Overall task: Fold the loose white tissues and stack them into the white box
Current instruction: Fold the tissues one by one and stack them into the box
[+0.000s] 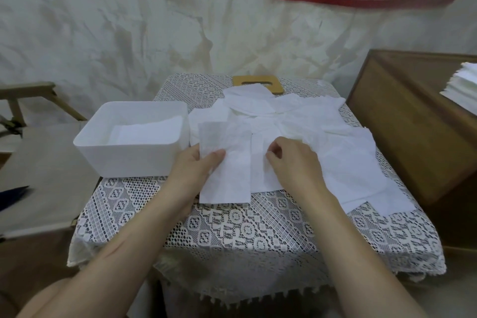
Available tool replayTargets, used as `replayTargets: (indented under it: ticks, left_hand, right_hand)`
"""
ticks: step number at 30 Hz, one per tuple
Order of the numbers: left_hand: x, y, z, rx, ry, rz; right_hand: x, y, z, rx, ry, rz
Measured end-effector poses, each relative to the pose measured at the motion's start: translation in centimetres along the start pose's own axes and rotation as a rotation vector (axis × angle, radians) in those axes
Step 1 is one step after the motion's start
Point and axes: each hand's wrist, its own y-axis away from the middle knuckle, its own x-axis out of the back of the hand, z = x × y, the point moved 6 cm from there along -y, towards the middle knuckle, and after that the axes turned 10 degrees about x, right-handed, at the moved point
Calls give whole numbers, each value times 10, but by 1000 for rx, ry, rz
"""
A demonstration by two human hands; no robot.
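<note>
A white box point(103, 148) stands at the table's left, with folded white tissues point(152, 130) lying inside it. Loose white tissues point(296, 116) spread over the middle and right of the lace-covered table. My left hand point(193, 170) holds a folded tissue point(227, 178) at its left edge, thumb on top of it. My right hand point(291, 160) is beside it to the right, its fingers curled and pinching a loose tissue sheet point(260, 170) that lies flat on the table.
A lace tablecloth point(232, 235) covers the small table. A wooden lid with a slot point(258, 81) lies at the back under the tissues. A wooden cabinet point(413, 121) stands at the right, with a stack of white tissues point(462, 85) on it. A folding chair point(33, 100) is at the left.
</note>
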Motion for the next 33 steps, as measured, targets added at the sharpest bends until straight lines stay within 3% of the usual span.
replayTargets:
  ticks: [3,8,13,19,22,26,28,33]
  left_hand:
    - [1,1,-1,-2,3,16]
    - [4,4,-3,5,-12,25]
    - [7,4,-4,10,-24,31]
    - [2,-1,-4,20,-22,35]
    - [2,-1,-2,6,-18,48]
    - [3,1,0,-8,-8,63]
    - [3,3,1,-12,-8,60]
    - [2,5,1,-10,2,67]
  right_hand:
    - [1,10,-11,36,-201,-49]
    - [-3,25,-10,30,-256,-168]
    - [11,19,4,29,-117,-63]
    - [-2,-1,9,33,9,-112]
    - [13,-6,4,33,-98,44]
    - [44,-7,6,-27,-469,341]
    - [47,-7,12,-74,-635,377]
    - [11,4,27,-208,-459,-34]
